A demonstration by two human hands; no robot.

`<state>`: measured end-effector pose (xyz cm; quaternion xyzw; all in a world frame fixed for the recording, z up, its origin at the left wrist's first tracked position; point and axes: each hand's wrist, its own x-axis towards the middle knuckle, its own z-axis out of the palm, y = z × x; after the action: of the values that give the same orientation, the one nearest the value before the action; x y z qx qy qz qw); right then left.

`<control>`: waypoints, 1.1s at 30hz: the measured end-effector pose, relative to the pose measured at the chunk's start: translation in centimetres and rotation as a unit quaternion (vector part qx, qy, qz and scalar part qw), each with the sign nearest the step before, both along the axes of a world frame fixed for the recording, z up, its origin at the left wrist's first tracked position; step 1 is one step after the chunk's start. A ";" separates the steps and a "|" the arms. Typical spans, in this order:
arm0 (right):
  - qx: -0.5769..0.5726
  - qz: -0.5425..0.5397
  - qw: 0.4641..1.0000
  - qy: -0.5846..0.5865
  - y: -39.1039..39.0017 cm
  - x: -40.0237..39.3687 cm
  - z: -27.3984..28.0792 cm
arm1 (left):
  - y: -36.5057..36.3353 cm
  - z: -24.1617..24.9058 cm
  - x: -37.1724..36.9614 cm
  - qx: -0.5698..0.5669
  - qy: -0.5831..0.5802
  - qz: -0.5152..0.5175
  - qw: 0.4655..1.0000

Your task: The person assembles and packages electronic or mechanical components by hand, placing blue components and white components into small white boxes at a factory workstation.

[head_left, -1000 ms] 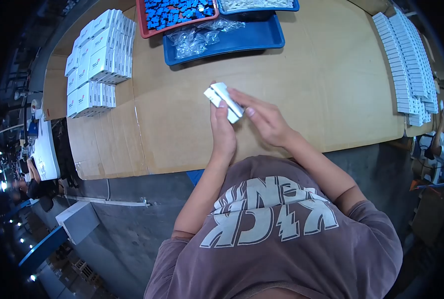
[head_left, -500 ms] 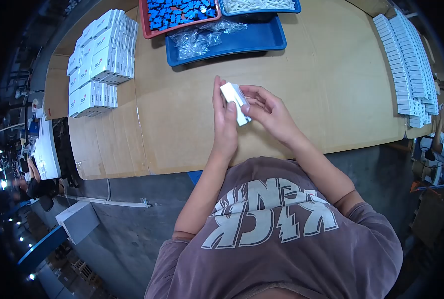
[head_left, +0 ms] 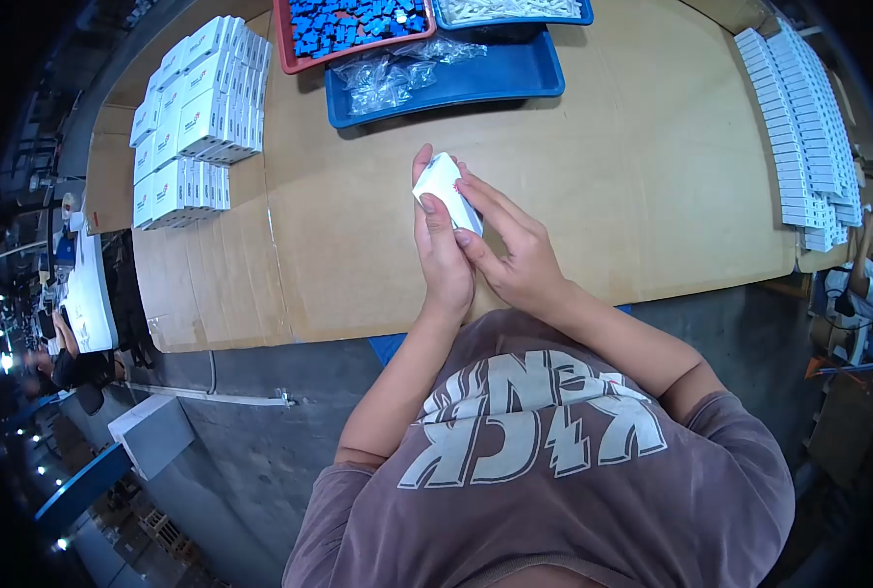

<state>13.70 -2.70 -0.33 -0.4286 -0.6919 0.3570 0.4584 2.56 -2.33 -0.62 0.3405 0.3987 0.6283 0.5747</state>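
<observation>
Between my hands, above the near part of the cardboard-covered table (head_left: pixel 358 255), is a small white box (head_left: pixel 440 179), tilted. My left hand (head_left: pixel 444 260) grips it from the left, with the thumb across its lower face and the fingers behind. From the right, my right hand (head_left: pixel 520 250) closes on the box, fingertips on its upper edge and thumb low near its bottom end. The box's underside is hidden by my hands.
White boxes stand stacked at the left (head_left: pixel 196 118), and more white boxes (head_left: pixel 794 127) are stacked at the right. Beyond my hands are a blue tray (head_left: pixel 495 88) with clear plastic bags, a red tray (head_left: pixel 284 49) of blue parts and a blue tray (head_left: pixel 585 14) of white pieces.
The box has turned so a broader white face shows. My right hand has shifted slightly down and left, its fingers now laid along the box's edge.
</observation>
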 end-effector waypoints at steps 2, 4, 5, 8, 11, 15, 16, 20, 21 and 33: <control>0.040 0.007 0.999 -0.017 0.1 0.1 -0.5 | -0.1 0.0 0.0 0.013 0.002 0.004 1.000; 0.070 0.010 0.997 -0.032 0.3 0.1 -0.6 | -0.1 -0.1 0.0 0.025 0.002 0.008 1.000; 0.078 0.010 0.996 -0.039 0.2 0.1 -0.5 | -0.2 -0.2 0.0 0.029 0.008 0.008 1.000; 0.084 0.004 0.996 -0.041 -0.1 -0.3 -0.5 | -0.3 -0.4 -0.2 0.037 0.021 0.007 0.999; 0.069 0.006 0.997 -0.021 -0.6 -0.2 -0.6 | -0.5 -0.6 -0.1 0.040 0.008 0.006 0.999; 0.049 0.019 0.999 0.008 -0.8 -0.2 -0.2 | -0.7 -0.4 -0.2 0.046 -0.006 0.006 0.999; 0.042 0.022 0.999 0.016 -0.6 -0.2 0.0 | -0.7 -0.2 -0.3 0.048 0.002 0.007 0.999; -0.047 0.033 0.987 0.152 0.4 0.0 -0.5 | -0.2 0.2 -0.7 0.054 -0.030 0.001 0.998; -0.084 0.035 0.973 0.210 0.8 0.1 -1.0 | -0.1 0.5 -0.7 0.052 -0.051 0.000 0.997; -0.485 0.141 0.694 0.513 0.9 1.7 -4.7 | -0.9 0.3 0.2 0.112 0.049 -0.027 0.992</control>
<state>15.36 -1.81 -5.00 -0.2388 -0.1327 0.8679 0.4149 2.74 -3.27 -0.36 0.4436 0.3441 0.6362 0.5292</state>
